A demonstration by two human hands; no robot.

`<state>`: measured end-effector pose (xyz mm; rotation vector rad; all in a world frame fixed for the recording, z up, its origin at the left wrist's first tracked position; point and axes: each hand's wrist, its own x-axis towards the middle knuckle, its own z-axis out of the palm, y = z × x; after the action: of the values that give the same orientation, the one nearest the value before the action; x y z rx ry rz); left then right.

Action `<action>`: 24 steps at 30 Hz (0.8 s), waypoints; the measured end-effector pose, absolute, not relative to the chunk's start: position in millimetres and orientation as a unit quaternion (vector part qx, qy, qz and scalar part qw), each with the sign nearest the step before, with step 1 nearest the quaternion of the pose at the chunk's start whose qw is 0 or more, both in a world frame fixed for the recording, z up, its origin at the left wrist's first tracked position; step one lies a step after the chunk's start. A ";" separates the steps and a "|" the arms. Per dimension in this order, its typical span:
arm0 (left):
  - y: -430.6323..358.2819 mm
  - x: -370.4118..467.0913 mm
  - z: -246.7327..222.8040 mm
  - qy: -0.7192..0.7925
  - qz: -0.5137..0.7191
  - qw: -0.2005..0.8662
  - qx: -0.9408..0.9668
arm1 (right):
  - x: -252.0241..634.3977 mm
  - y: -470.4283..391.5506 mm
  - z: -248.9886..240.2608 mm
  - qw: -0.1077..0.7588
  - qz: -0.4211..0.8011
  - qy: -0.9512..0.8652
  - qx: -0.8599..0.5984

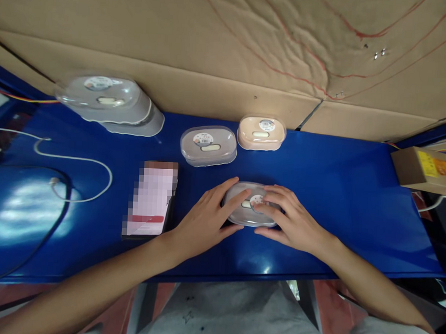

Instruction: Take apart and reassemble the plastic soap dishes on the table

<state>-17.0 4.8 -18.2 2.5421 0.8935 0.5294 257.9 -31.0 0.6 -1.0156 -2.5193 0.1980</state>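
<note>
Gripping a grey container (247, 217) from its two ends, the left hand (206, 218) and right hand (296, 222) hold thumbs along the near edge and fingers spread over the top. It sits on the blue surface (340, 192), right of a phone (151, 198). Behind it stand another grey container (209, 154) and a peach container (261, 141); stacked containers (125, 108) occupy the far left.
</note>
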 end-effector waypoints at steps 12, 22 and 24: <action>7.2 -16.7 -20.0 0.321 0.212 0.260 0.886 | 259.4 -30.1 -1.9 0.176 0.116 -0.908 -0.361; 7.5 -17.8 -23.2 0.333 0.220 0.293 0.869 | 256.8 -29.3 -4.5 0.171 0.129 -0.907 -0.363; 7.7 -17.8 -22.1 0.332 0.215 0.282 0.874 | 255.9 -30.4 -3.9 0.166 0.137 -0.903 -0.372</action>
<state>-17.8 7.7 -22.1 2.3401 0.8898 0.5751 255.9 -30.4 -3.9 -1.0591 -2.5719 0.3889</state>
